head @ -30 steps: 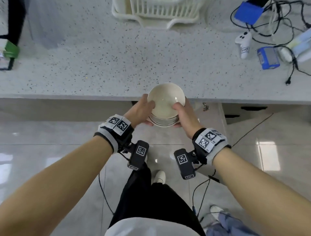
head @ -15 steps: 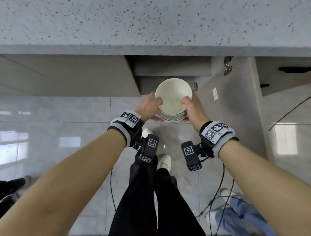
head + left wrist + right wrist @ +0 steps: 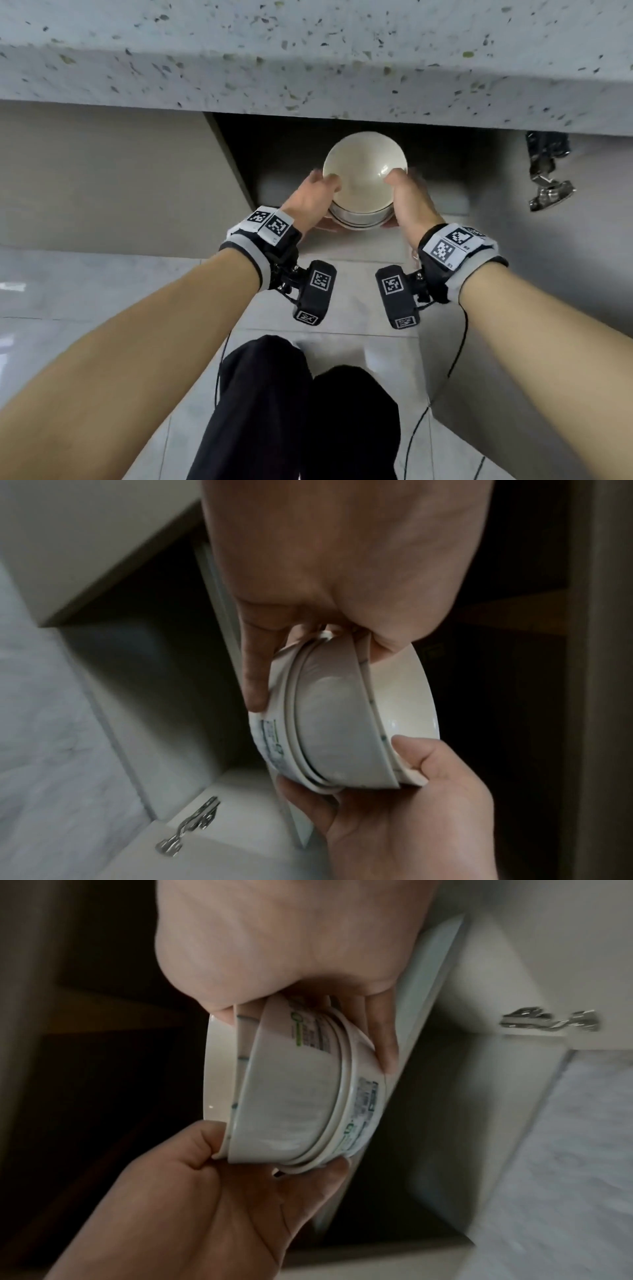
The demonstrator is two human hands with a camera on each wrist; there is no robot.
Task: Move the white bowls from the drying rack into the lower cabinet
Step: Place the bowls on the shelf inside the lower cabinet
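bowls | both-hand grip | labels only in wrist views

glossy ceramic bowls, speckled stone counter

A stack of nested white bowls hangs between two hands: the right hand curls over its top, the left hand grips below, before the dark cabinet opening, a metal hinge nearby

Grey wristbands with checkered tags; black trousers.
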